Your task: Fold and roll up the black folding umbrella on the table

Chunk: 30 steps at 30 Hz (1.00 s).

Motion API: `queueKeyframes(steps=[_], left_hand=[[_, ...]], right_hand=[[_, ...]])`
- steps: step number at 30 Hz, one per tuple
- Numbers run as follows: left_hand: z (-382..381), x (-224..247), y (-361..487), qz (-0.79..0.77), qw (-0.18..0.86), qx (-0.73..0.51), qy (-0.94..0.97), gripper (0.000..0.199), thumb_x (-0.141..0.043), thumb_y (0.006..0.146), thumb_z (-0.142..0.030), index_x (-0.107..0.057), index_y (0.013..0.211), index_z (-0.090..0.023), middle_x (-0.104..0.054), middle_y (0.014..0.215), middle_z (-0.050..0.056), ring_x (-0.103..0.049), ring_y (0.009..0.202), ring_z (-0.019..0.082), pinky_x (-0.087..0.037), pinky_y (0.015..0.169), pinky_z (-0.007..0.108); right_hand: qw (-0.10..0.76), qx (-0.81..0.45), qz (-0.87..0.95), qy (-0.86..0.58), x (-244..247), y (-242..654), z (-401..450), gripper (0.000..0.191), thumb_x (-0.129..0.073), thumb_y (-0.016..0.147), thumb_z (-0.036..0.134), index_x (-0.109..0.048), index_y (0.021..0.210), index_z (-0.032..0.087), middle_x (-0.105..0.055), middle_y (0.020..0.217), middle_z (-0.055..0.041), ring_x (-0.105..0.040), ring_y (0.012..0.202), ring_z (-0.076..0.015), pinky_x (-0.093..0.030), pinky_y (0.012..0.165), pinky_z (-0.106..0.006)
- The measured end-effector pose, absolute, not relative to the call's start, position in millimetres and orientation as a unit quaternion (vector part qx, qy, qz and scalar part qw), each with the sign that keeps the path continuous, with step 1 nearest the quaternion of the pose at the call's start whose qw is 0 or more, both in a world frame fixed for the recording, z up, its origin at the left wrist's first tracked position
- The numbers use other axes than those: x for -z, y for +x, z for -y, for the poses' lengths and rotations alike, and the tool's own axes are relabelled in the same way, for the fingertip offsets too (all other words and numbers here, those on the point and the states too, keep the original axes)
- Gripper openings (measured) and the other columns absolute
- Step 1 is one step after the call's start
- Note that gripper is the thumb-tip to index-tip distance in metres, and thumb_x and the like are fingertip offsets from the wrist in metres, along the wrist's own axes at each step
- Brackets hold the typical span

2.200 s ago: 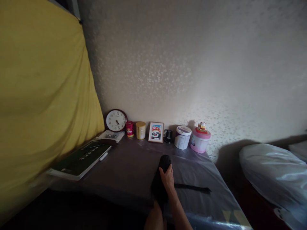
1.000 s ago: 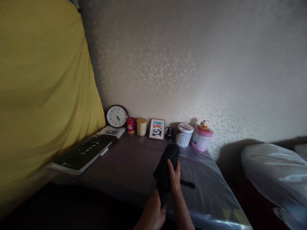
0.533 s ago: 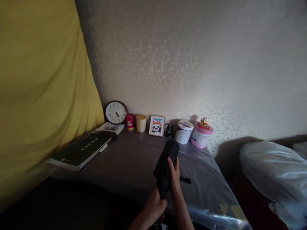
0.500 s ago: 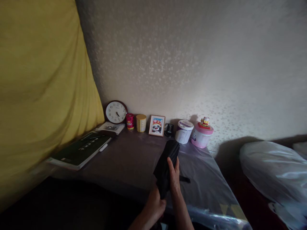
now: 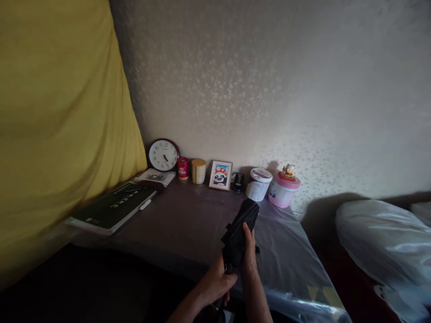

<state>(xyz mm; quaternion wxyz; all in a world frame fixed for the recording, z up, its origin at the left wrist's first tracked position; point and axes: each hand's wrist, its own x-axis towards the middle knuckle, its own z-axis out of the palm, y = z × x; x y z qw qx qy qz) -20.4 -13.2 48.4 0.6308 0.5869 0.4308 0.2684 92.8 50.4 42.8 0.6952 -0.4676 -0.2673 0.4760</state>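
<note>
- My left hand [image 5: 217,279] gripped the folded black umbrella [image 5: 236,235] low down.
- My right hand [image 5: 249,251] clasped it higher up.
- Beyond stood a framed panda picture [image 5: 220,175].

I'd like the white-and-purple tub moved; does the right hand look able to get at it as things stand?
Probably not right now: the right hand holds the black umbrella, whose top points roughly toward the tub. Otherwise, nothing appears to block the way.
</note>
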Motion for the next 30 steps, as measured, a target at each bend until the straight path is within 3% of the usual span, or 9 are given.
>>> queueKeyframes(steps=[3, 5, 8, 12, 18, 21, 24, 27, 30], left_hand=[[12.6, -38.3, -14.9, -0.484, 0.563, -0.287, 0.605, 0.060, -0.048, 0.076, -0.019, -0.027, 0.132, -0.019, -0.061, 0.080, 0.003, -0.055, 0.048, 0.014, -0.049, 0.053, 0.029], [11.2, -29.1, -13.6, -0.508, 0.483, -0.318, 0.638, 0.068, -0.051, 0.072, -0.011, -0.026, 0.134, -0.016, -0.062, 0.104, 0.012, -0.063, 0.082, 0.021, -0.048, 0.077, 0.031], [10.4, -21.9, -16.2, -0.529, 0.420, -0.306, 0.671, 0.079, -0.052, 0.068, -0.005, -0.018, 0.139, -0.012, -0.053, 0.124, 0.016, -0.051, 0.113, 0.025, -0.037, 0.094, 0.030], [13.2, -27.0, -20.3, -0.587, 0.400, -0.225, 0.667, 0.079, -0.050, 0.070, -0.006, -0.014, 0.141, -0.006, -0.054, 0.123, 0.021, -0.053, 0.110, 0.029, -0.035, 0.094, 0.036], [15.0, -31.5, -23.1, -0.551, 0.390, -0.255, 0.692, 0.080, -0.051, 0.071, -0.008, -0.014, 0.141, -0.008, -0.059, 0.114, 0.019, -0.058, 0.102, 0.028, -0.041, 0.086, 0.034], [14.0, -36.5, -29.0, -0.498, 0.495, -0.298, 0.647, 0.076, -0.053, 0.075, -0.019, -0.014, 0.140, -0.017, -0.064, 0.099, 0.011, -0.064, 0.069, 0.020, -0.047, 0.063, 0.029], [12.2, -45.2, -35.8, -0.416, 0.667, -0.289, 0.546, 0.073, -0.057, 0.074, -0.031, -0.019, 0.136, -0.023, -0.062, 0.079, 0.001, -0.052, 0.040, 0.012, -0.043, 0.044, 0.025], [10.2, -52.1, -38.4, -0.353, 0.768, -0.299, 0.444, 0.081, -0.063, 0.067, -0.035, -0.021, 0.134, -0.022, -0.062, 0.072, -0.001, -0.055, 0.042, 0.013, -0.044, 0.046, 0.026], [10.4, -55.5, -36.8, -0.329, 0.794, -0.315, 0.403, 0.088, -0.066, 0.064, -0.039, -0.018, 0.136, -0.021, -0.062, 0.063, -0.003, -0.058, 0.046, 0.015, -0.045, 0.048, 0.026]], right_hand=[[0.680, -0.462, 0.279, -0.495, -44.6, 92.8, -51.2, 0.058, -0.063, 0.068, 0.052, -0.052, 0.118, 0.022, -0.066, 0.090, -0.0006, -0.064, 0.079, -0.0196, -0.052, 0.069, -0.030], [0.670, -0.441, 0.295, -0.519, -45.3, 91.8, -51.0, 0.060, -0.064, 0.067, 0.051, -0.052, 0.118, 0.022, -0.067, 0.094, -0.0015, -0.064, 0.084, -0.0208, -0.051, 0.072, -0.030], [0.660, -0.411, 0.314, -0.545, -45.0, 88.8, -50.6, 0.062, -0.066, 0.066, 0.050, -0.052, 0.120, 0.022, -0.067, 0.100, -0.0022, -0.063, 0.090, -0.0218, -0.050, 0.076, -0.030], [0.656, -0.403, 0.309, -0.558, -40.9, 85.1, -51.7, 0.065, -0.068, 0.065, 0.050, -0.051, 0.121, 0.021, -0.066, 0.102, -0.0027, -0.063, 0.091, -0.0222, -0.049, 0.077, -0.030], [0.656, -0.428, 0.288, -0.551, -30.9, 89.0, -53.1, 0.064, -0.068, 0.063, 0.051, -0.055, 0.117, 0.020, -0.069, 0.089, -0.0012, -0.065, 0.082, -0.0222, -0.051, 0.071, -0.031], [0.647, -0.464, 0.271, -0.541, -31.1, 92.0, -51.6, 0.062, -0.067, 0.064, 0.051, -0.054, 0.116, 0.020, -0.069, 0.084, 0.0000, -0.065, 0.077, -0.0217, -0.051, 0.068, -0.031], [0.645, -0.496, 0.271, -0.514, -34.9, 91.4, -48.9, 0.057, -0.065, 0.067, 0.052, -0.056, 0.112, 0.019, -0.067, 0.078, 0.0012, -0.063, 0.070, -0.0195, -0.051, 0.063, -0.030], [0.642, -0.531, 0.267, -0.485, -40.3, 87.0, -45.0, 0.051, -0.064, 0.068, 0.052, -0.059, 0.105, 0.017, -0.064, 0.069, 0.0022, -0.060, 0.061, -0.0170, -0.050, 0.058, -0.028], [0.643, -0.543, 0.272, -0.467, -44.7, 81.9, -40.7, 0.048, -0.064, 0.068, 0.053, -0.062, 0.100, 0.017, -0.063, 0.067, 0.0014, -0.059, 0.057, -0.0165, -0.050, 0.056, -0.029]])
